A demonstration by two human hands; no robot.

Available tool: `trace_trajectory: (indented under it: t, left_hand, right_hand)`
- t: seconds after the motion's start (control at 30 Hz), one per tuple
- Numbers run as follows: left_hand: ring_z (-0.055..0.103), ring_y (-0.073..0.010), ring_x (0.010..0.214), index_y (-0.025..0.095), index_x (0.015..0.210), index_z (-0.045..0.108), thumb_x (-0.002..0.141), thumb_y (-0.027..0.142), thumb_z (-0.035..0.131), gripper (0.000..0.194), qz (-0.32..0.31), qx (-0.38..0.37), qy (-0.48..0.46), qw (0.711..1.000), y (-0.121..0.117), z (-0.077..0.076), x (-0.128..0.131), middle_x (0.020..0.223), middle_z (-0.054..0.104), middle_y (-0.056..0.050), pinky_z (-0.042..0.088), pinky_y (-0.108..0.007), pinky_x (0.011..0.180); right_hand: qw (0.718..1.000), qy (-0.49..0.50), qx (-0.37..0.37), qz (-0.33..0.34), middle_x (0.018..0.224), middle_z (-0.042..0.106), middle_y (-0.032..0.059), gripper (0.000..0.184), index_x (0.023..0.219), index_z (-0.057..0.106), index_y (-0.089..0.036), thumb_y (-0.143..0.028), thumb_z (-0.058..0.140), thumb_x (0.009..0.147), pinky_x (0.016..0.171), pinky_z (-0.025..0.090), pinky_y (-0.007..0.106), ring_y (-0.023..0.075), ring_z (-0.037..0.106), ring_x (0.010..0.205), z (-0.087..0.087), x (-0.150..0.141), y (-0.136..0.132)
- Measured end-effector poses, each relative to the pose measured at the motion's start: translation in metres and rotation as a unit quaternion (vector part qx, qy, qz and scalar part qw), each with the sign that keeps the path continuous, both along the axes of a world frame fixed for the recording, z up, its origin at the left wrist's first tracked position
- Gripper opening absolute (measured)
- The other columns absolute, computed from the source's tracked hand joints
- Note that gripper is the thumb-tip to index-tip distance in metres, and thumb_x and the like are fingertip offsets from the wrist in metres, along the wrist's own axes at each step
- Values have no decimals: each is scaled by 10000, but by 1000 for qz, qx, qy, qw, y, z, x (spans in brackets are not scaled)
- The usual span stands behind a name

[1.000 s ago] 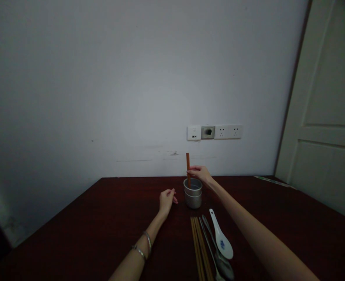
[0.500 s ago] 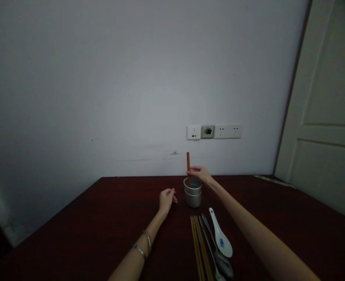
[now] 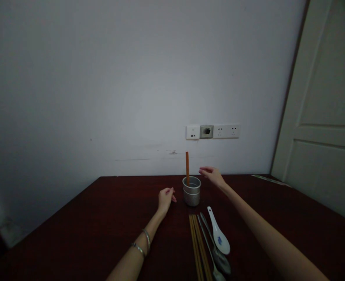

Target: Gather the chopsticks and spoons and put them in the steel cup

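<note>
A silvery metal cup (image 3: 191,198) stands upright on the table. Out of it rises a reddish-brown chopstick (image 3: 187,166), leaning on the rim's left side; I cannot tell whether it is one or a pair. My right hand (image 3: 213,175) hovers to the right of the cup, its fingers apart and holding nothing. Left of the cup, touching neither it nor the utensils, my left hand (image 3: 165,198) rests loosely curled with nothing visible in it. In front of the cup lie several light wooden chopsticks (image 3: 198,246), two metal spoons (image 3: 221,260) and a white ceramic spoon (image 3: 220,239) with a blue mark.
The dark red table (image 3: 87,234) reaches back to a pale wall (image 3: 131,97). Sockets and switches (image 3: 213,132) are set in the wall behind the cup. A pale door (image 3: 327,117) stands at the right. A flat strip (image 3: 270,180) lies near the table's back right corner.
My right hand has let go of the reddish-brown chopstick and moved right, away from the cup. The chopstick stays standing in the cup. My left hand has hardly moved.
</note>
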State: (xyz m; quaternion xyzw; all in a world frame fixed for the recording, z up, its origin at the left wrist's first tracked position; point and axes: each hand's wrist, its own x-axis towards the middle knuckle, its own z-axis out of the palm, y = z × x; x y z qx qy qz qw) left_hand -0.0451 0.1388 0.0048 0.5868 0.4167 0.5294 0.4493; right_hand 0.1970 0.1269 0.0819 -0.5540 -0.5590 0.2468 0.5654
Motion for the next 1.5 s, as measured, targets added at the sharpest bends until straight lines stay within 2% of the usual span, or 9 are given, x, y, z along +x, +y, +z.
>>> trace_trajectory:
  t: [0.13, 0.33, 0.5, 0.67, 1.0, 1.1, 1.23, 1.33, 1.5]
  left_hand:
    - [504, -121, 361, 133, 634, 549, 747, 370, 483, 270, 3, 16, 14, 1000, 0, 0, 0, 386, 505, 17, 368, -208, 417]
    - [498, -111, 365, 129, 648, 553, 742, 379, 468, 280, 5, 25, 26, 999, 2, -3, 0, 392, 505, 22, 358, -199, 423]
    - [503, -111, 373, 127, 655, 552, 741, 382, 459, 285, 5, 26, 39, 999, 1, -2, -1, 400, 512, 20, 358, -199, 430]
    - [502, -109, 377, 126, 657, 548, 738, 360, 461, 262, 2, 28, 46, 999, -4, 1, 0, 402, 507, 23, 360, -198, 434]
    - [517, -92, 467, 110, 655, 579, 696, 230, 438, 191, -12, -15, 121, 992, -12, 10, -5, 522, 561, -6, 382, -188, 483]
    - [486, -80, 481, 104, 617, 604, 659, 224, 485, 174, -36, -31, 242, 969, -25, 20, -9, 544, 567, -10, 345, -176, 465]
    - [399, -62, 390, 112, 567, 609, 611, 260, 545, 167, -186, -77, 407, 891, -56, 39, -7, 489, 538, 13, 285, -188, 406]
    - [380, -59, 362, 123, 541, 597, 605, 298, 557, 191, -257, -81, 460, 846, -77, 50, -1, 477, 535, 14, 274, -194, 385]
    - [383, -66, 372, 134, 498, 568, 585, 296, 581, 184, -267, -47, 490, 828, -90, 50, 8, 412, 465, 31, 278, -191, 380]
  right_hand:
    - [976, -203, -17, -72, 894, 675, 122, 216, 840, 679, -136, -250, 584, 682, 816, 432, 338, 253, 610, 872, -22, 39, -25]
    - [913, -386, -128, -26, 1108, 596, 127, 411, 1085, 586, -110, -319, 514, 738, 913, 376, 312, 233, 542, 1030, -46, 66, -79]
    - [884, -440, -153, -26, 1185, 539, 146, 497, 1145, 539, -97, -418, 444, 778, 938, 358, 322, 242, 497, 1092, -69, 68, -112]
    - [856, -488, -135, -106, 1293, 443, 145, 507, 1191, 508, -96, -403, 337, 826, 991, 276, 414, 270, 362, 1216, -91, 58, -123]
    - [853, -490, -121, -134, 1287, 456, 123, 494, 1186, 519, -117, -395, 316, 832, 983, 274, 428, 261, 368, 1213, -96, 55, -125]
    - [853, -492, -119, -131, 1293, 448, 131, 494, 1195, 511, -113, -388, 311, 836, 986, 271, 426, 260, 359, 1220, -98, 57, -125]
    - [855, -489, -116, -130, 1291, 448, 138, 491, 1194, 512, -112, -386, 315, 837, 990, 270, 420, 259, 362, 1220, -99, 58, -125]
    - [857, -486, -111, -129, 1286, 454, 138, 481, 1186, 520, -118, -384, 327, 834, 992, 273, 412, 256, 368, 1217, -100, 58, -124]
    - [857, -485, -111, -131, 1287, 453, 135, 483, 1182, 522, -119, -388, 327, 832, 989, 279, 414, 259, 364, 1219, -100, 58, -124]
